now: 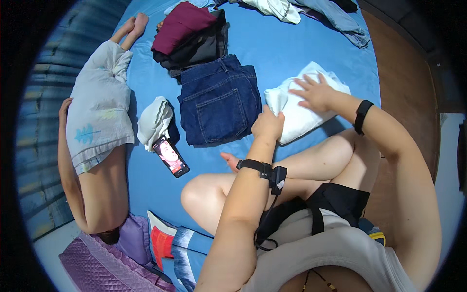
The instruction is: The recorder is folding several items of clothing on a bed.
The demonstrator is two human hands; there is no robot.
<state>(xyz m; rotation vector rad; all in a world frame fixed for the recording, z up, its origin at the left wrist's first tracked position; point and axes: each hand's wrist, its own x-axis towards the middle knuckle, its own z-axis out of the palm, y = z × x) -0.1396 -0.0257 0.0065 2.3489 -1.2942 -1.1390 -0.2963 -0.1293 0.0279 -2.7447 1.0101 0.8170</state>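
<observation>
A folded white garment [304,117] lies on the blue bed sheet to the right, in front of my crossed legs. My left hand [267,124] is closed at its left edge, thumb up, gripping the cloth there. Fingers spread, my right hand [314,93] rests palm down on top of the garment. The kind of garment cannot be made out from its folds. Just left of my left hand lie folded dark blue jeans [221,104], a back pocket facing up.
Dark folded clothes with a maroon piece [185,27] form a pile at the back. A white bundle [155,121] and a lit phone [170,155] lie left of the jeans. A person [99,112] lies along the left side. Loose clothes [321,17] spread at the far edge.
</observation>
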